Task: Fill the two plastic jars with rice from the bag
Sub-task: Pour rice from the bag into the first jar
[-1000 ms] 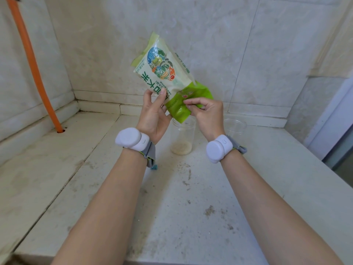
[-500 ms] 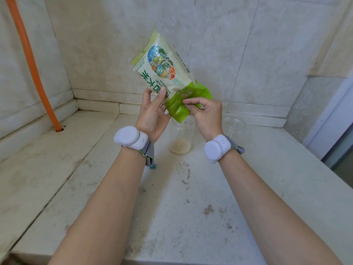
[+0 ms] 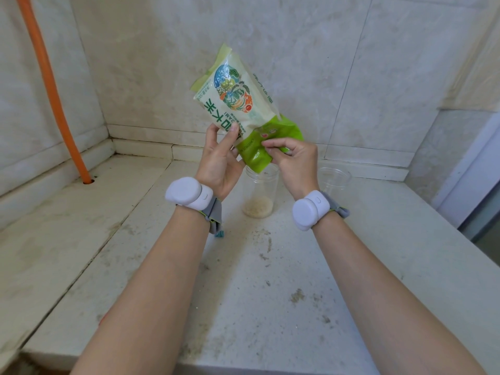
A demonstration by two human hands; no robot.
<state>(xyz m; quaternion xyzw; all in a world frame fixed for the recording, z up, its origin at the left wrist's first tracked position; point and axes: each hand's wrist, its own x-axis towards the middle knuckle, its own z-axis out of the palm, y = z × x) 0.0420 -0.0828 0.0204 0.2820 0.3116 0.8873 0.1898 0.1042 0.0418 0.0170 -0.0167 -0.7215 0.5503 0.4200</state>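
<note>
A green and cream rice bag [image 3: 238,104] is held upside down and tilted, its green mouth end pointing into a clear plastic jar [image 3: 259,194] on the stone counter. A thin layer of rice lies at the bottom of that jar. My left hand [image 3: 220,158] grips the bag's lower left side. My right hand [image 3: 293,161] pinches the green mouth end just above the jar's rim. A second clear jar [image 3: 334,178] stands to the right, partly behind my right hand; I see no rice in it.
The pale stone counter [image 3: 243,280] is stained with dark specks. An orange pipe [image 3: 48,85] rises from the counter at the back left. Tiled walls close the back and left; the counter's edge drops off at the right.
Both hands and the bag have held nearly the same pose over the jar; the rice layer looks about the same.
</note>
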